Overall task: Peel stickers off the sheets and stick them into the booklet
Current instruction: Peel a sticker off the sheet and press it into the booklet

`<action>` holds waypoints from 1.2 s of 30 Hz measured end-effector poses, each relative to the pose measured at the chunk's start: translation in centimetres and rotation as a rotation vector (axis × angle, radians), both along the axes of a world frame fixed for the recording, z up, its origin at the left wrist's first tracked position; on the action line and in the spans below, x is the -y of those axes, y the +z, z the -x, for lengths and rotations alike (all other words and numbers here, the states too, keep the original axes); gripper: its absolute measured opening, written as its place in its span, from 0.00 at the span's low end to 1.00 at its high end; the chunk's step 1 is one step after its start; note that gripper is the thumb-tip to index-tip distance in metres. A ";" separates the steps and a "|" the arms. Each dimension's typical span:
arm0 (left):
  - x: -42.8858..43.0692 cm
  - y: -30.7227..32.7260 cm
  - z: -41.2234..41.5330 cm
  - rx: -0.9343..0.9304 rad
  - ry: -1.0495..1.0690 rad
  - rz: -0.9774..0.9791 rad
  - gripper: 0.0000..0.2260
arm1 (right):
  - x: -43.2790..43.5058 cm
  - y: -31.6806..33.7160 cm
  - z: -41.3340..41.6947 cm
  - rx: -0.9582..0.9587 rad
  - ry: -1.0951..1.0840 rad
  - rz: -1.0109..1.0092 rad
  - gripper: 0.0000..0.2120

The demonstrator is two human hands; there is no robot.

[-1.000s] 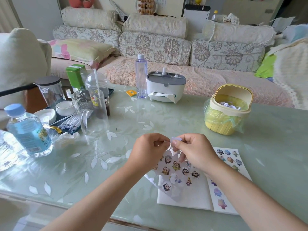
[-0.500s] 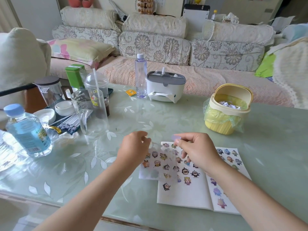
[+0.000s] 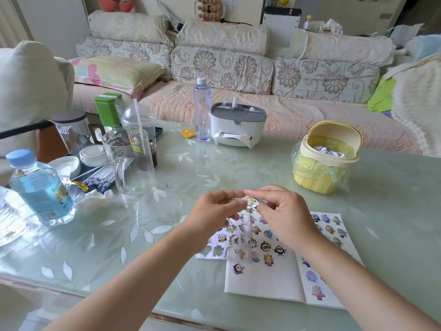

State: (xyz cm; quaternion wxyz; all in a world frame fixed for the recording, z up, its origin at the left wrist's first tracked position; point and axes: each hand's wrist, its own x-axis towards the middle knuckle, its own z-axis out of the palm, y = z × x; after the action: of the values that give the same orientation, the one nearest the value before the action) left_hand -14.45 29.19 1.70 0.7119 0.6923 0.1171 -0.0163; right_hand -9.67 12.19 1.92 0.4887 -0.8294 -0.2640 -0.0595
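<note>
Stickers point(image 3: 268, 259) already dot the left page of the booklet point(image 3: 262, 280), which lies open on the tabletop point(image 3: 167, 247) nearest you. A sticker sheet point(image 3: 214, 247) with empty cut-outs overlaps the booklet's far left corner.

Above the booklet's far edge your left hand point(image 3: 214, 216) and right hand point(image 3: 286, 218) meet at a peeled sticker point(image 3: 250, 201). Each pinches its rim between thumb and forefinger, the other fingers loosely curled. From this angle I can't tell which hand has the firmer hold.

To place it well, pass it to one hand and hold it by the very edge, so your skin takes little of the glue. Choose the bare patch low on the booklet's left page. Lay one edge down first, then smooth across with a fingertip so it doesn't wrinkle. Steady the page with your free hand, and nudge the sheet off the booklet if it crowds the spot.

Left of the booklet stands a water bottle point(image 3: 38, 187), nearly full of clear liquid. Beyond the booklet to the left, a glass jug point(image 3: 133, 163) looks empty. Behind it a domed cup point(image 3: 140, 132) with a straw holds a little dark drink. Beyond the booklet to the right, a yellow bin point(image 3: 327, 177) has its lid tipped back, with a green liner and crumpled white paper inside. Farthest beyond the booklet, a tissue box point(image 3: 237, 123) shows one tissue hanging from its slot.
</note>
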 end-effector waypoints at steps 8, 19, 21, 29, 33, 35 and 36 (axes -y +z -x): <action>0.2 0.1 0.1 0.058 0.108 0.011 0.05 | -0.2 1.5 0.4 -0.384 -0.059 -0.110 0.06; 0.8 -0.2 0.4 0.115 0.034 -0.319 0.04 | -0.2 0.7 0.7 -0.039 -0.181 0.135 0.06; 1.0 -0.3 0.4 0.120 0.058 -0.365 0.05 | -0.3 0.4 0.9 0.098 -0.221 0.193 0.05; 1.4 -0.2 0.5 0.128 0.134 -0.332 0.07 | -0.4 0.3 1.2 0.296 -0.190 0.202 0.06; 1.0 0.1 0.4 0.142 0.132 -0.250 0.07 | -0.3 1.3 0.8 -0.152 -0.041 -0.074 0.08; 0.9 0.3 0.5 0.154 0.121 -0.242 0.06 | -0.2 1.6 0.6 -0.228 -0.014 -0.117 0.05; 0.9 0.4 0.6 0.160 0.115 -0.237 0.06 | -0.2 1.6 0.6 -0.249 -0.008 -0.126 0.04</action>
State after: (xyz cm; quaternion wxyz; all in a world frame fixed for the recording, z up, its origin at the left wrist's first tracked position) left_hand -15.01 28.29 2.07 0.6319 0.7628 0.1008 0.0937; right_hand -10.25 12.36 3.56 0.5686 -0.7990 -0.1939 0.0256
